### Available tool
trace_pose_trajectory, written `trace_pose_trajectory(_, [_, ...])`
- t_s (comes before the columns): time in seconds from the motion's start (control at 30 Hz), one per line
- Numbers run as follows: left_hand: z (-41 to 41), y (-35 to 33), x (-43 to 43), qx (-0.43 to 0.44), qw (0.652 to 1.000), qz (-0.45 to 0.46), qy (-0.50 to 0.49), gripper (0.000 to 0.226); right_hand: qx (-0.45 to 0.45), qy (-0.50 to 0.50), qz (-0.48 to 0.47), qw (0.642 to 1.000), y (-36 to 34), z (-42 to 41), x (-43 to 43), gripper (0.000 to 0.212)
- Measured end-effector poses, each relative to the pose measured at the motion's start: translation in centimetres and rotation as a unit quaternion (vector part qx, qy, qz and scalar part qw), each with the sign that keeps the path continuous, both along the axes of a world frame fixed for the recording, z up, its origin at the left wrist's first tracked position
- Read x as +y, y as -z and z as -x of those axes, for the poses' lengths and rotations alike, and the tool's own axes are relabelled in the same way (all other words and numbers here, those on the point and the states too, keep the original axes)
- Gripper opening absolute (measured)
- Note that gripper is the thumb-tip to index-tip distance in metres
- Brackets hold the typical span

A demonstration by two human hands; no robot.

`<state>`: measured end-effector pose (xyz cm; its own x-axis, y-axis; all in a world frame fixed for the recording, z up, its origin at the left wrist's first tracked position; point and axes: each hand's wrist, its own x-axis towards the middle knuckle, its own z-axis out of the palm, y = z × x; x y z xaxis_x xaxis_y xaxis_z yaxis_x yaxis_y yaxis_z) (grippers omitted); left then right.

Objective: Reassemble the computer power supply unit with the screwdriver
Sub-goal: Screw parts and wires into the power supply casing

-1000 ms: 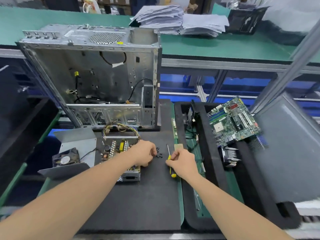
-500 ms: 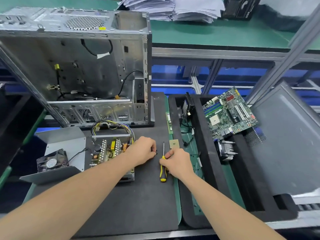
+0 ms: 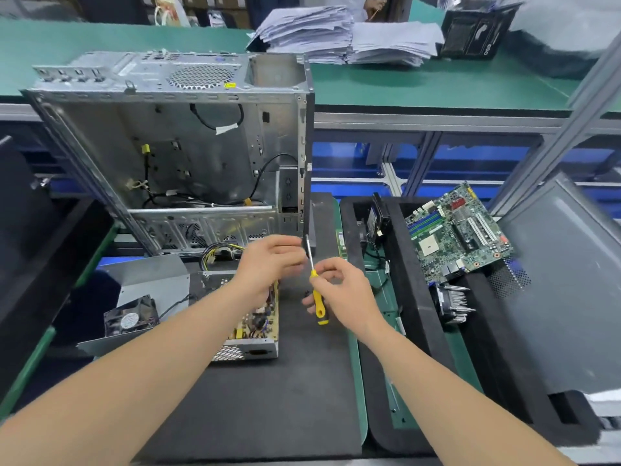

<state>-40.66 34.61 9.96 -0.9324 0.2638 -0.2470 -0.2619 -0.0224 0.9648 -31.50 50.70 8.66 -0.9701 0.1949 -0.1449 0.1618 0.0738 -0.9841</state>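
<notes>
The power supply unit point(image 3: 250, 326) lies open on the black mat point(image 3: 255, 398), cover off, its yellowish circuit board and components exposed inside a shallow metal tray with a perforated near wall. A bundle of yellow and black wires point(image 3: 218, 255) rises from its far end. The screwdriver point(image 3: 317, 294), yellow handle with black tip and slim metal shaft, is lifted above the mat just right of the unit, shaft pointing up and away.

Bright, even overhead lighting with soft shadows; both hands point(image 3: 272, 264) motion-blurred, wide-angle bowing toward edges beyond them.
</notes>
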Motion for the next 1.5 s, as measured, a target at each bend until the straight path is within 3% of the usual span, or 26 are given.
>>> trace_pose_trajectory(0.1, [0.8, -1.5, -2.0, -0.065, 0.985, -0.156, -0.029, 0.030, 0.043, -0.039, -0.016, 0.998, -1.5, 0.7, -1.6, 0.010])
trace_pose_trajectory(0.23, [0.8, -2.2, -4.0, -0.075, 0.970, -0.228, -0.043, 0.039, 0.051, -0.069, -0.042, 0.995, -2.7, 1.5, -3.4, 0.014])
trace_pose_trajectory(0.47, [0.9, -3.1, -7.4, -0.054, 0.972, -0.219, -0.064, 0.025, 0.080, -0.114, -0.162, 0.977, -3.8, 2.5, -5.1, 0.018])
trace_pose_trajectory(0.67, [1.3, -3.3, -10.0, -0.042, 0.982, -0.173, -0.061, 0.032, 0.109, -0.132, -0.259, 0.950, -4.3, 3.5, -5.9, 0.019])
trace_pose_trajectory(0.87, [1.8, -3.4, -11.7, -0.088, 0.984, -0.150, -0.041, 0.039, 0.149, -0.145, -0.340, 0.917, -4.1, 4.1, -6.0, 0.019])
trace_pose_trajectory(1.03, [2.2, -3.8, -13.0, -0.128, 0.979, -0.153, -0.032, 0.035, 0.139, -0.121, -0.291, 0.939, -4.1, 4.1, -6.4, 0.018])
trace_pose_trajectory(1.17, [2.3, -4.2, -13.4, -0.146, 0.975, -0.164, -0.021, 0.045, 0.122, -0.131, -0.261, 0.948, -4.3, 4.1, -7.3, 0.016])
trace_pose_trajectory(1.3, [2.8, -3.9, -13.8, -0.166, 0.968, -0.185, -0.044, 0.034, 0.115, -0.127, -0.243, 0.955, -4.3, 4.2, -7.8, 0.016])
trace_pose_trajectory(1.37, [3.2, -3.4, -13.9, -0.130, 0.983, -0.111, -0.068, 0.034, 0.108, -0.129, -0.238, 0.957, -4.1, 4.2, -7.9, 0.017])
trace_pose_trajectory(1.43, [3.3, -2.8, -14.2, 0.008, 0.991, 0.130, -0.043, 0.027, 0.098, -0.128, -0.226, 0.961, -3.8, 4.1, -7.8, 0.018])
trace_pose_trajectory(1.47, [3.3, -2.3, -14.4, 0.112, 0.952, 0.285, 0.008, 0.022, 0.093, -0.124, -0.220, 0.963, -3.7, 4.1, -7.8, 0.018])
trace_pose_trajectory(1.5, [3.3, -1.7, -14.4, 0.200, 0.892, 0.398, 0.078, 0.020, 0.089, -0.118, -0.215, 0.966, -3.6, 4.0, -7.6, 0.019])
